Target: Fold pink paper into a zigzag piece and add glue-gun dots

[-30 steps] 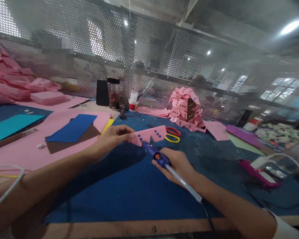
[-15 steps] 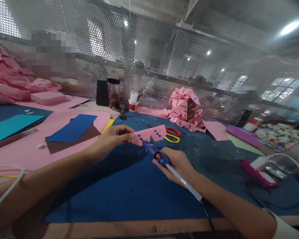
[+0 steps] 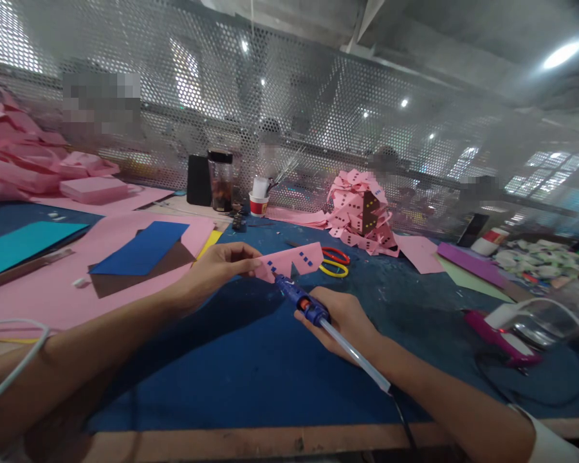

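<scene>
Pinched at its left end by my left hand is a pink piece of paper or foam sheet with small dark blue squares on it and a notch in its lower edge. My right hand is wrapped round a blue hot glue gun, whose nozzle is at the lower left edge of the pink piece. A long clear glue stick juts from the gun's back end. Scissors with red and yellow handles lie just behind the pink piece, their blades partly hidden.
Blue and brown sheets rest on a large pink sheet at left. A heap of dotted pink pieces stands at the back, near a cup and a dark-lidded jar. A magenta power strip with cables lies right.
The glue gun's nozzle has shifted very slightly down and left against the pink piece. Both hands keep their hold and almost their place.
</scene>
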`<state>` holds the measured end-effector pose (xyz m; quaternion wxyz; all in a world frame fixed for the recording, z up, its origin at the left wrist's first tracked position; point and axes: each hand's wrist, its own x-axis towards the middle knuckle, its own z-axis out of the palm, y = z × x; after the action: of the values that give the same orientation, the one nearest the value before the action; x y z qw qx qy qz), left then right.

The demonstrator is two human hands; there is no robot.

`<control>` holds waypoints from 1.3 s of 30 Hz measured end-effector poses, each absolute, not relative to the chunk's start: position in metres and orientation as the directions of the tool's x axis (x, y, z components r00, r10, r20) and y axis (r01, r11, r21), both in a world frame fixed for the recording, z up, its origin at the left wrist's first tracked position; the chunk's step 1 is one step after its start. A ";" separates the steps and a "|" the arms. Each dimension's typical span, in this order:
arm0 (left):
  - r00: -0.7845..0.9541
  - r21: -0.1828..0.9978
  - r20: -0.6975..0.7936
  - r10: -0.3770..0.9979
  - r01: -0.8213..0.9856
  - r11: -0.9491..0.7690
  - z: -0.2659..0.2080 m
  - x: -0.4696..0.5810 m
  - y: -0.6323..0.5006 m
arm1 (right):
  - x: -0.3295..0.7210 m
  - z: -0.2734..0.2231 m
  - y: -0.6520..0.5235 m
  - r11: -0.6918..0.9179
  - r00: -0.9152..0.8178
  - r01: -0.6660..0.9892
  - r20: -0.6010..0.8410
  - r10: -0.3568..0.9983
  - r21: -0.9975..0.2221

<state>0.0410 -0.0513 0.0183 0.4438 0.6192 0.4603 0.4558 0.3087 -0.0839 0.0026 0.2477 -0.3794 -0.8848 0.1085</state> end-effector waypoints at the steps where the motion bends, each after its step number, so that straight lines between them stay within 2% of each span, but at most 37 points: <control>1: 0.160 0.969 0.154 0.975 0.167 -0.180 0.018 0.041 -0.051 | 0.309 0.003 -0.084 0.688 -0.590 0.619 0.353 0.726 -0.379; 39: 0.130 0.980 0.133 0.983 0.133 -0.150 0.021 0.040 -0.052 | 0.310 0.002 -0.085 0.690 -0.567 0.622 0.396 0.723 -0.370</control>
<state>0.0395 -0.0517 0.0212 0.4554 0.5978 0.4664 0.4666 0.3098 -0.0849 0.0019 0.2662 -0.3819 -0.8799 0.0949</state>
